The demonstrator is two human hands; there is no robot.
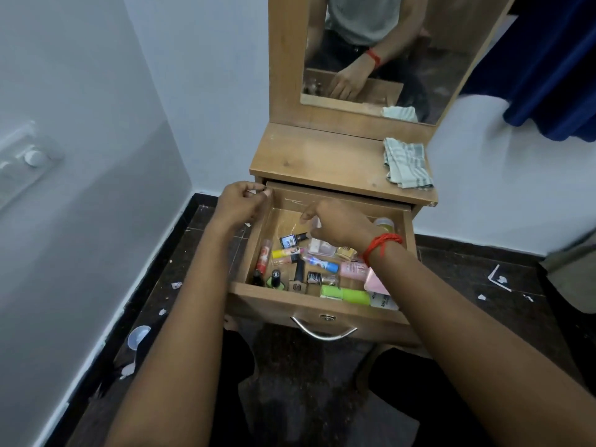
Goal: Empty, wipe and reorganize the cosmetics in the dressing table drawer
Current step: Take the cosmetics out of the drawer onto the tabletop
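Drawer (pixel 277 303) pulled out, handle (pixel 324 330) on the near face, below both forearms. Cosmetics (pixel 285 253) lie loose on its floor, mostly in the near half: green tube (pixel 350 293) against the front wall, under the right forearm; pink tube (pixel 354 269) just below the right wrist; red tube (pixel 263 259) along the left wall, nearer than the left hand.

Left hand (pixel 240 204): fingers and thumb pinch the top edge of the drawer's left wall at its far end.

Right hand (pixel 338 224): inside the drawer, fingers bent down over a small pale item; cannot tell whether it is gripped. Red thread (pixel 382 245) on that wrist.

Tabletop (pixel 322 156) beyond both hands; folded cloth (pixel 408 162) on it, beyond and right of the right hand. Mirror (pixel 371 53) farthest.
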